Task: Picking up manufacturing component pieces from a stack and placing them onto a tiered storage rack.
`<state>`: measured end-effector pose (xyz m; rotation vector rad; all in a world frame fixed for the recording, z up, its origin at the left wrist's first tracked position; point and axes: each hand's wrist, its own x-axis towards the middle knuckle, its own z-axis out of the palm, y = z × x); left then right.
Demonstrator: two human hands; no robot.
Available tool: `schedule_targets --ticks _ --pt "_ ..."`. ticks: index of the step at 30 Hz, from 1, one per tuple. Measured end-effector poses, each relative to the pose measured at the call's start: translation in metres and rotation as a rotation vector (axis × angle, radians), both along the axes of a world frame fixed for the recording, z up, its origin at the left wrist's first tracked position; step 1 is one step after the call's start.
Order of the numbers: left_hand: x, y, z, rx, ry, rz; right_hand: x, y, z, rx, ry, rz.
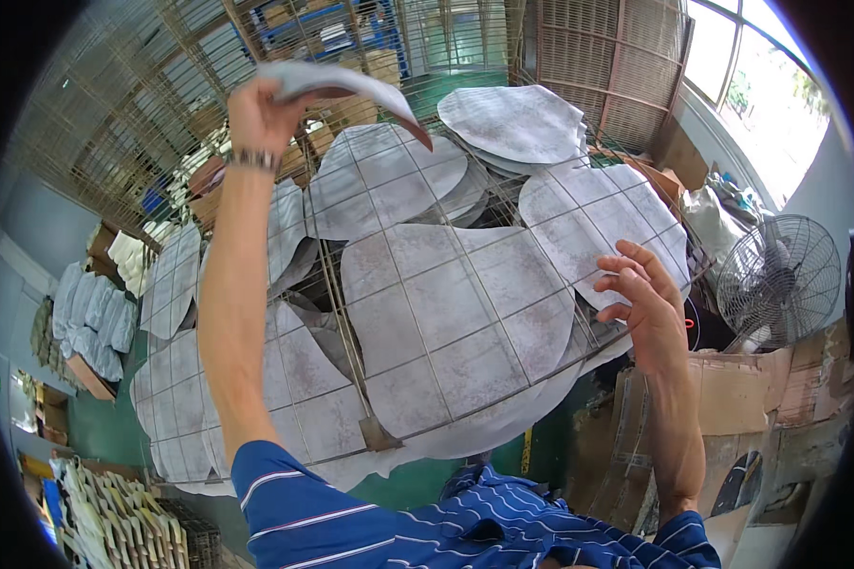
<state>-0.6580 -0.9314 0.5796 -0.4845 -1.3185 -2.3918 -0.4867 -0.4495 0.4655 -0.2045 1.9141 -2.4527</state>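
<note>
My left hand (259,123), raised at the far left of the wire rack (403,282), is closed on the edge of a grey leather-like sheet (356,83). That sheet curls away to the right, showing a brownish underside. My right hand (640,302) is over the rack's right edge with its fingers apart and nothing in them. Beneath it lies a mottled grey sheet (598,213) under the wires. A larger sheet (460,313) shows through the grid in the middle. On top of the rack, at the far side, rests a small stack of similar sheets (512,123).
More wire racks (114,123) stand upright at the back left. A black floor fan (778,275) is to the right, above flattened cardboard (731,389). Wrapped bundles (95,308) are piled at the left. A stack of pale pieces (119,512) is at the lower left.
</note>
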Motion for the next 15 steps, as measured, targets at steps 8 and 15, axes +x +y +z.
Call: schedule_targets --ticks 8,15 --pt "0.013 -0.039 -0.149 -0.923 -0.512 0.800 0.020 0.023 -0.012 -0.038 -0.043 0.009" --pt "0.039 -0.027 -0.125 -1.873 0.187 0.827 0.050 0.046 -0.019 -0.084 -0.016 -0.104"
